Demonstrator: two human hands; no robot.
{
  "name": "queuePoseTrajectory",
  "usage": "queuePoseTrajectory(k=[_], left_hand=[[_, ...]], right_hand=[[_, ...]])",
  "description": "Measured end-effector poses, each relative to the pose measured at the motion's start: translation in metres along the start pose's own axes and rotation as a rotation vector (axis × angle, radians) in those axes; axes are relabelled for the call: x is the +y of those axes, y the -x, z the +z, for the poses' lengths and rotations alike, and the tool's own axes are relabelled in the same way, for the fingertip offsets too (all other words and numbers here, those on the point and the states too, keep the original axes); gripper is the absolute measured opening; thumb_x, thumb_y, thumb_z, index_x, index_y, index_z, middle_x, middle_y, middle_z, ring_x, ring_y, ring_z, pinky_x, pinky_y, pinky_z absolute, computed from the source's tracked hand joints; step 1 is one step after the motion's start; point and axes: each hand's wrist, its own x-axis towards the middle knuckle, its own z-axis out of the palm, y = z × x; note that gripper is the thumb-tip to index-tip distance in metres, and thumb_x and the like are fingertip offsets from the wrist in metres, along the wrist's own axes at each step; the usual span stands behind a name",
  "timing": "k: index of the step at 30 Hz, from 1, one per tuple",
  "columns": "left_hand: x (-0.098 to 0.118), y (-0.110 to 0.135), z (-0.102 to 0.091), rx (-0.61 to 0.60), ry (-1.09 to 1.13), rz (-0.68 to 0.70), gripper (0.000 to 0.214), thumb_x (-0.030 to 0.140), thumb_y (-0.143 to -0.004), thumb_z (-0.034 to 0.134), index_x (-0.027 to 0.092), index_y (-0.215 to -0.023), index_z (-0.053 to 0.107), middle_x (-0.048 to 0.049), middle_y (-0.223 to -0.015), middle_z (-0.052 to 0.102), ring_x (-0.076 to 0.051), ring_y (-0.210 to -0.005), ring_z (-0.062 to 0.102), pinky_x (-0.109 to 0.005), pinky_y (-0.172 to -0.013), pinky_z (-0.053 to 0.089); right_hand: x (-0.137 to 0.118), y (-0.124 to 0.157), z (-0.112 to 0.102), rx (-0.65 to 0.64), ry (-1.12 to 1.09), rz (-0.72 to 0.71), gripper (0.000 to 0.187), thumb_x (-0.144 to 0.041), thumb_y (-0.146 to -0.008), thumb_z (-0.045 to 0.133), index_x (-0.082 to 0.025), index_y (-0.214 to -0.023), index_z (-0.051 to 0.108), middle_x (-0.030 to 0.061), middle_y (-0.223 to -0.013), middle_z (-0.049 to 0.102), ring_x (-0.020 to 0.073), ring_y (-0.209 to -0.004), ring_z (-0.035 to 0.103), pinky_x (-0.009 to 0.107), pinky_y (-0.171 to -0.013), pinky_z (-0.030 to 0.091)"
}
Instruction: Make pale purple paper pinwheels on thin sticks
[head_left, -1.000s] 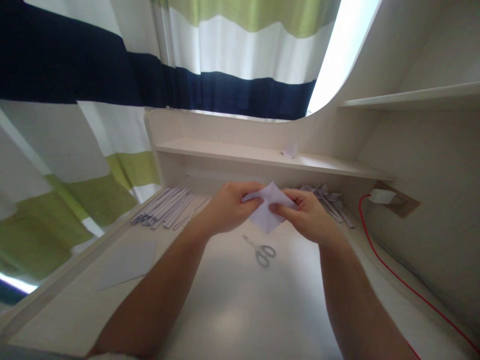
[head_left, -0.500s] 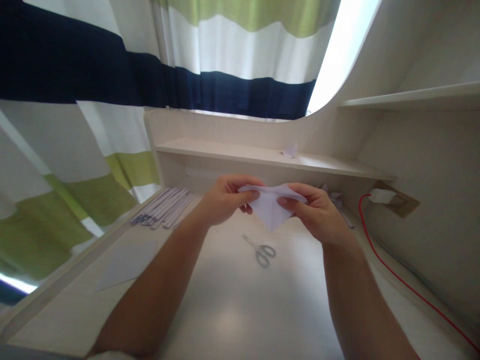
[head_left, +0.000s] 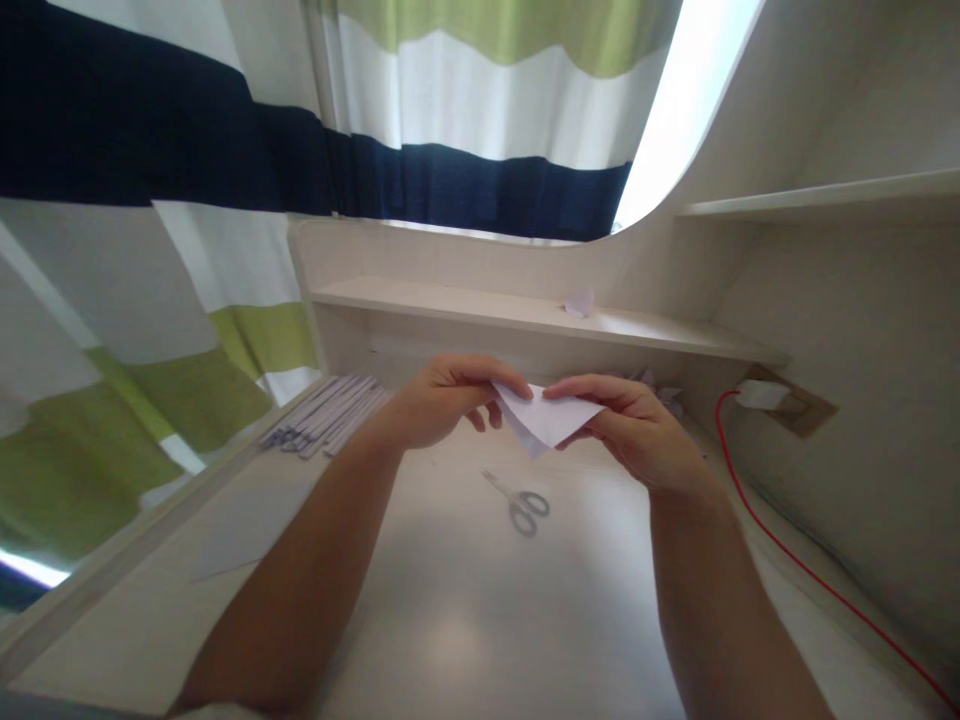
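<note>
A white sheet of folded paper (head_left: 551, 418) hangs in the air between my two hands, its folded point facing down towards me. My left hand (head_left: 450, 395) pinches its left upper edge between thumb and fingers. On the other side my right hand (head_left: 626, 425) grips the right corner, with some fingers hidden behind the paper. Both sets of fingertips meet close to the middle of the top edge. Below the paper, grey-handled scissors (head_left: 525, 508) lie on the pale desk (head_left: 465, 600), touched by neither hand.
A bundle of rolled paper sticks (head_left: 330, 415) lies at the desk's left back, near a flat white sheet (head_left: 247, 525). A small folded paper piece (head_left: 578, 303) stands on the shelf (head_left: 450, 300). At right, a red cable (head_left: 787, 550) runs from a white plug (head_left: 761, 393).
The paper has turned and its shape is altered, with a flap now showing across the front. My fingers have shifted inward along its top edge. The scissors stay where they were.
</note>
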Motion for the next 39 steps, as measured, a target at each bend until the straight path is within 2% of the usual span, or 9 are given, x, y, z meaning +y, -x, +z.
queuePoseTrajectory(k=[8, 13, 17, 21, 25, 28, 30, 33, 39], left_hand=[[0.005, -0.001, 0.006, 0.047, -0.037, -0.058, 0.028, 0.010, -0.082, 0.061, 0.020, -0.093, 0.085, -0.0024, -0.088, 0.077, -0.011, -0.070, 0.069, -0.018, -0.058, 0.056], [0.005, -0.002, 0.016, 0.066, -0.081, -0.049, 0.027, 0.011, -0.083, 0.060, 0.019, -0.092, 0.084, -0.0036, -0.089, 0.077, -0.011, -0.070, 0.068, -0.019, -0.060, 0.056], [0.003, -0.003, 0.019, 0.070, -0.055, -0.050, 0.028, 0.010, -0.082, 0.060, 0.019, -0.093, 0.084, -0.0029, -0.086, 0.076, -0.012, -0.068, 0.067, -0.020, -0.059, 0.056], [0.003, -0.003, 0.018, 0.071, -0.045, -0.021, 0.032, 0.007, -0.081, 0.058, 0.019, -0.094, 0.084, -0.0026, -0.087, 0.076, -0.012, -0.070, 0.068, -0.020, -0.060, 0.056], [-0.001, -0.004, 0.015, 0.088, -0.016, 0.050, 0.039, 0.010, -0.085, 0.064, 0.023, -0.118, 0.080, -0.0025, -0.094, 0.077, -0.012, -0.072, 0.069, -0.022, -0.064, 0.058], [-0.004, -0.006, 0.014, 0.164, 0.063, 0.033, 0.042, 0.023, -0.089, 0.073, 0.023, -0.131, 0.071, -0.0012, -0.089, 0.075, -0.013, -0.067, 0.069, -0.023, -0.061, 0.058], [-0.004, -0.008, 0.015, 0.205, 0.085, -0.005, 0.031, 0.039, -0.093, 0.073, 0.020, -0.117, 0.073, -0.0016, -0.085, 0.074, -0.012, -0.064, 0.068, -0.022, -0.057, 0.056], [-0.001, -0.008, 0.022, 0.156, 0.007, -0.054, 0.041, 0.055, -0.096, 0.067, 0.016, -0.090, 0.074, -0.0035, -0.079, 0.072, -0.012, -0.064, 0.066, -0.022, -0.056, 0.053], [0.009, -0.003, 0.036, 0.097, -0.242, -0.055, 0.030, 0.046, -0.089, 0.080, 0.017, -0.083, 0.078, -0.0009, -0.071, 0.071, -0.010, -0.066, 0.061, -0.021, -0.060, 0.045]], right_hand=[[-0.007, 0.004, -0.002, -0.143, 0.079, 0.031, 0.035, -0.031, -0.085, 0.088, -0.029, -0.119, 0.083, 0.0043, -0.110, 0.081, 0.0163, -0.092, 0.073, 0.024, -0.076, 0.063], [-0.004, -0.003, 0.001, -0.015, 0.084, 0.153, 0.039, -0.043, -0.087, 0.086, -0.026, -0.122, 0.080, 0.0051, -0.101, 0.081, 0.0169, -0.083, 0.074, 0.026, -0.065, 0.064], [-0.004, -0.005, 0.004, -0.031, 0.125, 0.222, 0.031, -0.043, -0.085, 0.087, -0.019, -0.105, 0.084, 0.0058, -0.089, 0.080, 0.0156, -0.075, 0.073, 0.024, -0.063, 0.062], [-0.004, -0.006, 0.007, -0.003, 0.099, 0.185, 0.024, -0.040, -0.083, 0.089, -0.018, -0.093, 0.084, 0.0037, -0.081, 0.079, 0.0134, -0.071, 0.072, 0.023, -0.063, 0.061], [-0.001, -0.008, 0.007, 0.001, 0.052, 0.160, 0.022, -0.039, -0.084, 0.088, -0.019, -0.092, 0.084, 0.0035, -0.080, 0.079, 0.0131, -0.069, 0.072, 0.022, -0.062, 0.061], [0.000, -0.008, 0.006, 0.044, -0.009, 0.131, 0.020, -0.038, -0.084, 0.088, -0.020, -0.093, 0.085, 0.0034, -0.081, 0.079, 0.0129, -0.068, 0.072, 0.022, -0.062, 0.061], [-0.001, -0.008, 0.004, 0.114, -0.037, 0.097, 0.020, -0.037, -0.083, 0.089, -0.020, -0.092, 0.085, 0.0033, -0.083, 0.079, 0.0128, -0.069, 0.071, 0.022, -0.062, 0.062], [-0.001, -0.008, 0.002, 0.221, -0.057, 0.052, 0.019, -0.036, -0.082, 0.089, -0.021, -0.092, 0.086, 0.0035, -0.086, 0.079, 0.0135, -0.072, 0.070, 0.023, -0.063, 0.064], [-0.002, -0.009, 0.001, 0.299, -0.145, 0.041, 0.018, -0.034, -0.078, 0.091, -0.021, -0.090, 0.085, 0.0030, -0.083, 0.078, 0.0145, -0.070, 0.071, 0.028, -0.064, 0.067]])
